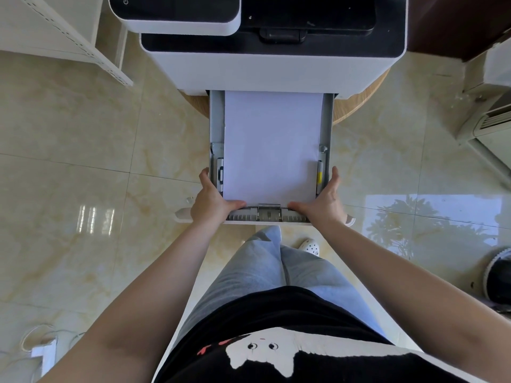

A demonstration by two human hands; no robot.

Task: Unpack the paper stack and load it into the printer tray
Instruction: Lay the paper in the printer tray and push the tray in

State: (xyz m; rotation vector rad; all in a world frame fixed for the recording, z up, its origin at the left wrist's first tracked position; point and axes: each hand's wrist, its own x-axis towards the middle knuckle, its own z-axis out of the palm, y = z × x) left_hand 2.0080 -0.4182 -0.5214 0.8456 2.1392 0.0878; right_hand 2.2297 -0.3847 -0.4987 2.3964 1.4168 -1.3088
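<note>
Already the paper stack lies flat inside the printer tray, which stands pulled well out toward the near side from the printer. Both hands grip the tray's near corners: the left hand wraps the near-left corner with its thumb laid along the paper's near edge, and the right hand mirrors it at the near-right corner, each closed on the tray rather than on the sheets. The likely remaining step is to slide the tray home, and that is where trouble could start. A push harder on one side than the other could skew the tray in its slot and make it bind. The stack's right edge near the right side guide looks slightly off line, so sheets might ride up over it and crumple or misfeed. Thumbs resting on the paper could drag the top sheets.
</note>
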